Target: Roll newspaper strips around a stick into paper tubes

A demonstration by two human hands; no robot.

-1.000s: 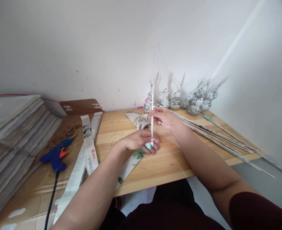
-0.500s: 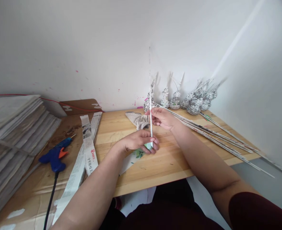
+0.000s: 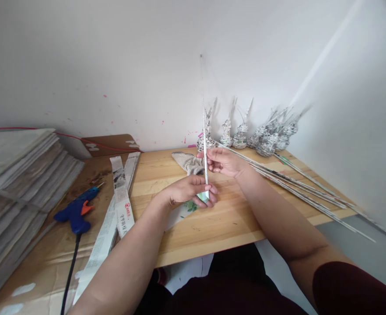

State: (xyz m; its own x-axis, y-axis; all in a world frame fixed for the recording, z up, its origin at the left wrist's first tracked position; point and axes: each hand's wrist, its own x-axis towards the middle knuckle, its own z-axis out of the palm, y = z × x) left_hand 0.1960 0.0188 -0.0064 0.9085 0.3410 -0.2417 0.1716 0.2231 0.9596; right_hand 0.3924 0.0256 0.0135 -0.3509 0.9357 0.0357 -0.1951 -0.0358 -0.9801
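Note:
A thin white rolled paper tube [image 3: 204,131] stands nearly upright in front of me, its top against the wall. My left hand [image 3: 194,191] pinches its lower end, where a printed paper strip [image 3: 189,210] with green leaves trails toward the left and down to the table. Higher up, my right hand [image 3: 224,161] has its fingertips closed on the same tube. Behind the hands a crumpled grey cloth [image 3: 191,163] lies on the wooden table [image 3: 212,238].
Several woven paper figures [image 3: 239,138] stand along the wall, and long paper tubes [image 3: 291,186] lie at the right. A blue glue gun [image 3: 76,210], newspaper strips [image 3: 122,192] and a stack of papers [image 3: 25,192] are at the left. A cardboard piece [image 3: 114,144] leans behind.
The paper tube's top has tilted slightly left and reaches a little higher. Both hands keep their hold, with my right hand shifted slightly right.

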